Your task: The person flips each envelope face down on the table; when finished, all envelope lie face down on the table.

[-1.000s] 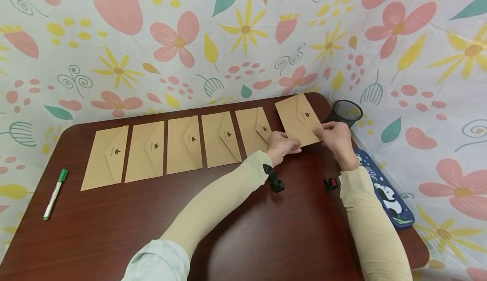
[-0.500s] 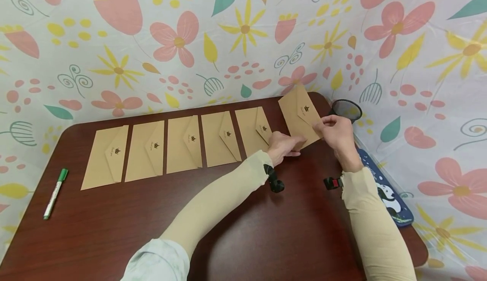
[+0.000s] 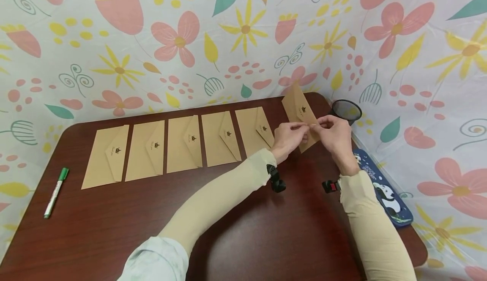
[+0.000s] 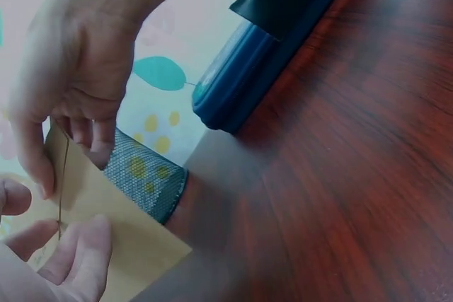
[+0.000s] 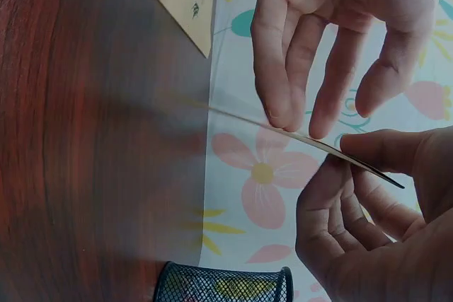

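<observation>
A tan envelope [image 3: 298, 107] with a small crown print stands tilted up off the table at the back right. My right hand [image 3: 335, 139] pinches its right edge, thumb on one face and fingers on the other in the right wrist view [image 5: 375, 203]. My left hand [image 3: 289, 139] touches the flap side; in the left wrist view its fingertips [image 4: 92, 235] lie along the flap's edge. Whether the flap is lifted there I cannot tell. Just left of my left hand lies another envelope [image 3: 251, 124], partly covered by that hand.
More tan envelopes [image 3: 184, 145] lie in a row leftward along the back. A green-capped marker [image 3: 55, 192] lies at far left. Behind my right hand stands a black mesh cup [image 3: 346, 110]. A blue panda case [image 3: 388, 196] lies by the table's [image 3: 228, 238] right edge, beside the patterned cloth.
The held envelope has tipped up and turned more edge-on. My left hand has moved up from its lower edge to the flap. My right hand keeps its grip and has risen slightly.
</observation>
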Tool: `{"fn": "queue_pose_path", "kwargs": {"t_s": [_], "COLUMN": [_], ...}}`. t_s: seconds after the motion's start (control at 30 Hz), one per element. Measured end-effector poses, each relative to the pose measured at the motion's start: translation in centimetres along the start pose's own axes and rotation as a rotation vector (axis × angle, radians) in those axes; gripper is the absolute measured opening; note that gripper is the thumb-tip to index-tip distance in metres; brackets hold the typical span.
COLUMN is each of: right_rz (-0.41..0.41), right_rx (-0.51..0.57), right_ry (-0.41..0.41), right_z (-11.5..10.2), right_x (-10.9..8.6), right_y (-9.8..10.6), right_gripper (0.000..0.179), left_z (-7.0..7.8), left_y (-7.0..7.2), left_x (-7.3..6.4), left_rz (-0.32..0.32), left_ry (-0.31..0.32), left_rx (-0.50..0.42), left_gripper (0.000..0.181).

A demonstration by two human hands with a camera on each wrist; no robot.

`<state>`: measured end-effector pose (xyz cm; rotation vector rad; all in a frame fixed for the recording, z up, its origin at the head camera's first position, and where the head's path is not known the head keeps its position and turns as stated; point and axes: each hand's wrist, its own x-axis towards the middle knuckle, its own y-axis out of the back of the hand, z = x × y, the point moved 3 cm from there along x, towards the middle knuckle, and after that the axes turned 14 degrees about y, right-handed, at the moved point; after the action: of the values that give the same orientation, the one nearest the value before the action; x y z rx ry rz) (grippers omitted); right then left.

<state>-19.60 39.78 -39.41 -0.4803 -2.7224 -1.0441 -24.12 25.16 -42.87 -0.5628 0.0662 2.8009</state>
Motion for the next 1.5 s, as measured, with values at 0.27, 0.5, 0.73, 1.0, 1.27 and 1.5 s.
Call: {"fn": "queue_pose_path", "kwargs": {"t_s": [0.27,0.5,0.73,1.0,1.27,1.5], "right_rz": [-0.077,-0.214,-0.336,-0.422,-0.349,-0.284], "right_rx": [0.102,0.093,0.089,0.129,0.023,-0.135], "right_ry": [-0.018,0.017,0.010,0.080,0.115,0.052], "right_z": [-0.1,-0.4,-0.7,-0.7,1.0,3.4], "right_x": [-0.3,-0.4,-0.2,-0.4,0.0,0.4], "right_y": [-0.3,-1.0,-1.6,-2.2,-2.4,-2.4], "right_gripper": [0.029,0.041,0.056,0.054,0.045,0.059], "left_z": [0.6,0.6,0.2,0.0,-0.4,-0.8], "left_y": [0.3,0.9,1.5,1.9,1.7,1.7], "left_x": [-0.6,-0.7,-0.5,-0.4,-0.4,-0.1], "left_rz": [-0.014,0.010,0.099,0.157,0.144,0.204], "left_ry": [0.040,0.041,0.070,0.107,0.145,0.153], "left_rx": [-0.027,-0.058,-0.009,-0.020,-0.179,-0.165], "left_gripper": [0.022,0.024,0.024,0.022,0.031,0.022]}}
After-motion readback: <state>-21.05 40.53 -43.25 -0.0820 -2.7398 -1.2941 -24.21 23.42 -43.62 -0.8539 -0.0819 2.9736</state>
